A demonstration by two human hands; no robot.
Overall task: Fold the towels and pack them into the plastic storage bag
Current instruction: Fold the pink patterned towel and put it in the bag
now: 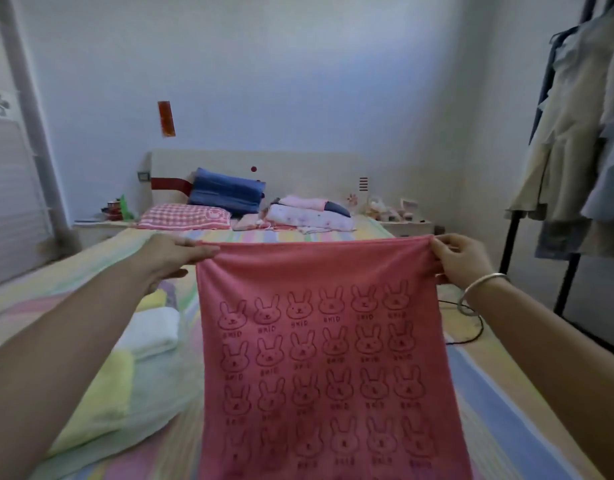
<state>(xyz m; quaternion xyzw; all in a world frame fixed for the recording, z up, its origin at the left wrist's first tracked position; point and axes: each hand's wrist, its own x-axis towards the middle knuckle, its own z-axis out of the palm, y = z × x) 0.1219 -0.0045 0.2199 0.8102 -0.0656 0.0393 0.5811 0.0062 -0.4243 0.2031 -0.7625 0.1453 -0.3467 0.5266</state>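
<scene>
a white folded towel (149, 332) and a yellow one (101, 393) lie on the striped bed (489, 386) at left. the left hand (175, 252) and right hand (461, 258) pinch the top corners of the pink bunny towel (319, 358), which hangs upright, long axis vertical.

This is a bedroom in a home. A wide bed (39, 306) with a pastel striped sheet fills most of the room and runs back to a pale headboard (298, 166) against a plain white wall. At its head lie a blue pillow (226, 194), a pink checked pillow (184, 216) and a pile of folded pink and white bedding (309, 214). Low ledges flank the headboard: the left ledge (91, 224) carries a few small containers, and the right ledge (407, 224) holds little trinkets. On the right, a black clothes rack (510, 244) stands beside the bed, hung with beige and blue garments (568, 133). A red paper strip (166, 118) is stuck on the wall above the headboard.
</scene>
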